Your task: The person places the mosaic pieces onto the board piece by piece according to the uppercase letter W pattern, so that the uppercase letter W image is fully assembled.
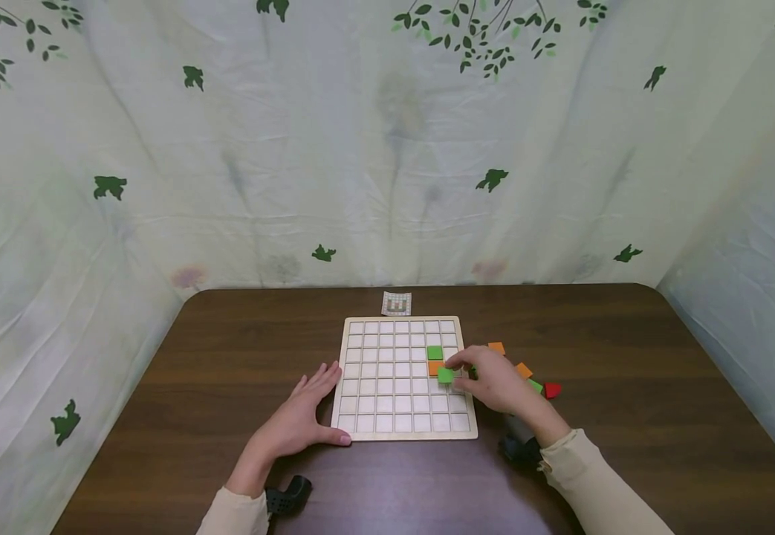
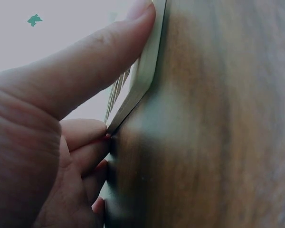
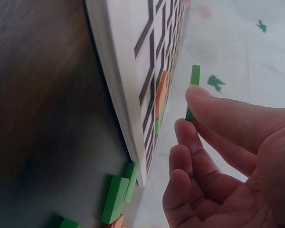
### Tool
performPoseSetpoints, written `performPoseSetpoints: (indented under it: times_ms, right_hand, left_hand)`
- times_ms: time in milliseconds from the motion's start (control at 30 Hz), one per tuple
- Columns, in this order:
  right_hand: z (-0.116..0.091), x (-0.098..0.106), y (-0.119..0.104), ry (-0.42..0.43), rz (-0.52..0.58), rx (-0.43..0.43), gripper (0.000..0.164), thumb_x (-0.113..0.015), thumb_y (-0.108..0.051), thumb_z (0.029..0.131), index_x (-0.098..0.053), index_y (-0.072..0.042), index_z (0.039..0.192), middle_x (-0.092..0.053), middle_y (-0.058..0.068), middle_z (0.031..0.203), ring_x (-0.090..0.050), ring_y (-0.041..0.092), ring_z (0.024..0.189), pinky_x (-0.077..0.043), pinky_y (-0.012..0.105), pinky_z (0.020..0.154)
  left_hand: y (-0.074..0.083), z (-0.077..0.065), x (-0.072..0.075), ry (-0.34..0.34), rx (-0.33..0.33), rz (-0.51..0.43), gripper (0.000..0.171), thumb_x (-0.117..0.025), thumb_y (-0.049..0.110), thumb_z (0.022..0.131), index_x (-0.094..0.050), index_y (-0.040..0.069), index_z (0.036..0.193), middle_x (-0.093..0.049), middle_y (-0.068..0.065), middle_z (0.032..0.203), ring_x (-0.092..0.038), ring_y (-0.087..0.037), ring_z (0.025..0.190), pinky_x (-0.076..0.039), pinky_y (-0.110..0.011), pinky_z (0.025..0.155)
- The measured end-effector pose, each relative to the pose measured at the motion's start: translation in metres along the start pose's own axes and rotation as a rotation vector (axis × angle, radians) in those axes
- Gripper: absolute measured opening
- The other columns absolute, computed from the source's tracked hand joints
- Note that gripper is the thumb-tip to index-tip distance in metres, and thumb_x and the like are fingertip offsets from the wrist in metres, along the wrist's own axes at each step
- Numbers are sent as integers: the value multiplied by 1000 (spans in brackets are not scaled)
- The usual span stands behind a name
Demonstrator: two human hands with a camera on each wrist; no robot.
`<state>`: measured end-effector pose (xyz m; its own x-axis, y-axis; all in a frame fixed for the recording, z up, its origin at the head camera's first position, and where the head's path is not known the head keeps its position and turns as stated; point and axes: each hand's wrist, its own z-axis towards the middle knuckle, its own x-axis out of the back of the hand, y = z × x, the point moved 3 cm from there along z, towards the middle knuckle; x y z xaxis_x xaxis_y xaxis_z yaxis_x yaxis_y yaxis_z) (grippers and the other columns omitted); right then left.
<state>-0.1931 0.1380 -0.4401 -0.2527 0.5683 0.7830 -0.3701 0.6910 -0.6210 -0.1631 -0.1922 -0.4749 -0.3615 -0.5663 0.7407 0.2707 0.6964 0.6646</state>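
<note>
My right hand pinches a green square tile between thumb and fingers. In the right wrist view that held tile is edge-on and apart from the board. The white gridded board has a pale wooden frame. In its right part lie a green tile and, just nearer, an orange tile. My left hand rests at the board's left side with fingers extended against the edge. Its thumb touches the near left corner.
Right of the board lie loose tiles: orange ones, a red one and green ones, partly hidden by my right hand. A small printed grid card lies beyond the board on the brown table. A patterned curtain hangs behind.
</note>
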Motion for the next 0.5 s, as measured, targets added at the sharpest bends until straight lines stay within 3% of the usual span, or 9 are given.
performPoseSetpoints:
  times_ms: [500]
  right_hand:
    - [8, -13, -5, -25, -44, -63, 21, -77, -8, 86, -77, -13, 106, -70, -6, 99, -60, 15, 90, -53, 36, 80]
  left_hand:
    - [0, 1, 0, 1, -4, -6, 118, -90, 45, 71, -25, 0, 158, -19, -14, 165, -8, -32, 154, -3, -56, 122]
